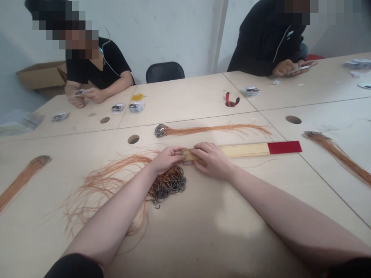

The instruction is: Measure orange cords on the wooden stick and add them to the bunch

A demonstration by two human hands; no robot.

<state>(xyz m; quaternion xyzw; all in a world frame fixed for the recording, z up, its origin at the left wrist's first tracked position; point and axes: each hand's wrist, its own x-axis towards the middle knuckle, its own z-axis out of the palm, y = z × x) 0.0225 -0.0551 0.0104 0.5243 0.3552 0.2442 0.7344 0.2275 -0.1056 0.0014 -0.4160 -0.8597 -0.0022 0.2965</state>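
My left hand (pixel 166 160) and my right hand (pixel 213 160) meet at the near end of a long, flat pale wooden strip (pixel 243 151), and both grip it. Its far end is covered in red (pixel 284 147). A small red-edged rectangular piece (pixel 188 163) shows below the strip, between my hands. Just under my left wrist lies a tangled heap of dark wire loops or hooks (pixel 169 185), with loose orange strands (pixel 107 185) fanning out to the left. My left forearm hides part of the heap.
Orange-strand bundles with dark ends (pixel 203 130) lie ahead, left and right on the pale tables, which have round holes. Red-handled pliers (pixel 232 99) sit in one hole. Two seated co-workers (pixel 98 65) (pixel 269 42) handle small packets. A cardboard box and black chair stand behind.
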